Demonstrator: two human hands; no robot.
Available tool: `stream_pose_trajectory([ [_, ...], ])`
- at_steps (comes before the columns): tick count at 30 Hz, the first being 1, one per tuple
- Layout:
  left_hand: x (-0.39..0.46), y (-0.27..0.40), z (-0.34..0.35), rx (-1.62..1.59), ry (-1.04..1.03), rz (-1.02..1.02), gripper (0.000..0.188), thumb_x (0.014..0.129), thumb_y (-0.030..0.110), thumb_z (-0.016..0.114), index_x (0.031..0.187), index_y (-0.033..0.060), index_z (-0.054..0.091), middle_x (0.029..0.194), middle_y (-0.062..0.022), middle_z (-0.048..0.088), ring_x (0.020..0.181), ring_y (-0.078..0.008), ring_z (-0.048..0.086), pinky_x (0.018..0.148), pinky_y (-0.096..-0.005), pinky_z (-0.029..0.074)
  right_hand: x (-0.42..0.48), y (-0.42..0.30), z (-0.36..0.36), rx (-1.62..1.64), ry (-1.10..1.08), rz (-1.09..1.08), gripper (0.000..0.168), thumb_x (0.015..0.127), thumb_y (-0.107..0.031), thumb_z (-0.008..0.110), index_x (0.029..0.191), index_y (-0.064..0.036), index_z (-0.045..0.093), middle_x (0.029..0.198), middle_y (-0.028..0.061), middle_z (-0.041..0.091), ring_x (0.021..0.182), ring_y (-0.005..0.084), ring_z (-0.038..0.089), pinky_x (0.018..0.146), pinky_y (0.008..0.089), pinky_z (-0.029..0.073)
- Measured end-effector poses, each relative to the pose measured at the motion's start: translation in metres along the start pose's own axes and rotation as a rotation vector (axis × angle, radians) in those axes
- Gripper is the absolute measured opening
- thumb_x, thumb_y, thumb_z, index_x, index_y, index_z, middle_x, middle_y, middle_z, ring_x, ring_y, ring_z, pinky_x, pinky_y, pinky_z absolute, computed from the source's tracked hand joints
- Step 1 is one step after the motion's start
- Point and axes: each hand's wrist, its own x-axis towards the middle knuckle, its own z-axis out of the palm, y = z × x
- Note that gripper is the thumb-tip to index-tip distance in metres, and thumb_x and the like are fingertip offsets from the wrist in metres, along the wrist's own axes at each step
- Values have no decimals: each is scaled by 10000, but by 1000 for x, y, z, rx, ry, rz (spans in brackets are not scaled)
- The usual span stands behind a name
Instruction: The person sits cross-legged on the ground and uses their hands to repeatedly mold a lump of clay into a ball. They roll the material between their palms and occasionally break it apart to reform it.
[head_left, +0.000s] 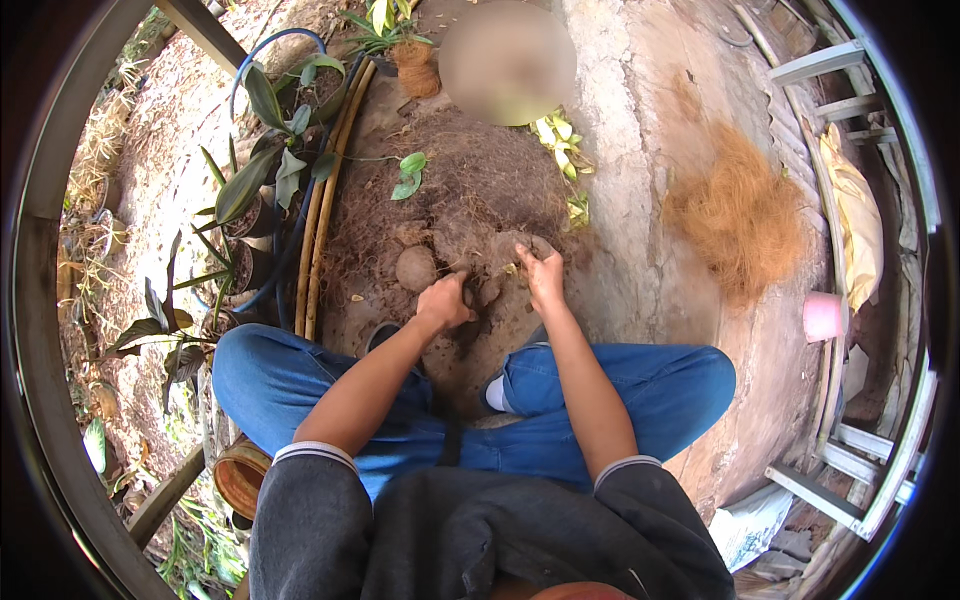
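Observation:
My left hand is low over loose dark soil mixed with fibres, its fingers bent down at the dirt; whether they pinch anything is hidden. Just up and left of it rests a round, soil-coloured ball. My right hand is to the right, its thumb and fingers around what looks like a soil-coloured lump, hard to tell from the ground. Between the hands the soil is broken and darker. A green-leaved cutting lies across the soil above, and yellow-green leaves lie at its right edge.
Potted plants, a blue hose and bamboo poles line the left. A heap of brown coir fibre lies right, near a pink pot and metal frame. A fibre-wrapped pot stands ahead; a blurred disc covers part.

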Motion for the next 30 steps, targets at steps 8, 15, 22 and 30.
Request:
stream_pose_trajectory([
  [8, 5, 14, -36, 65, -88, -79, 707, 628, 284, 785, 1224, 70, 470, 1191, -150, 554, 1083, -308, 550, 886, -396, 470, 14, 10, -30, -53, 142, 344, 554, 772, -327, 716, 1195, -27, 521, 1214, 168, 516, 1059, 291, 532, 844, 409, 466],
  [15, 3, 24, -59, 160, -105, -59, 577, 606, 271, 787, 1074, 15, 565, 1143, -179, 576, 1073, -317, 555, 875, -395, 477, 7, 11, -31, -189, -83, 323, 546, 767, -277, 733, 1195, -15, 519, 1237, 195, 502, 1147, 330, 489, 902, 442, 443],
  [22, 5, 21, -67, 235, -63, 77, 681, 582, 227, 766, 1171, 22, 492, 1174, -178, 548, 1053, -320, 560, 860, -394, 481, 5, 14, -31, -323, -258, 575, 509, 773, -194, 724, 1199, -2, 521, 1218, 172, 532, 1044, 265, 569, 829, 369, 514],
  [30, 9, 13, -66, 153, -215, 228, 944, 540, 232, 791, 1344, 31, 339, 1280, -182, 480, 1172, -306, 475, 953, -366, 413, 8, -6, -39, -368, -674, 245, 503, 679, 49, 697, 1160, -21, 568, 1214, 100, 548, 1041, 217, 563, 847, 335, 511],
])
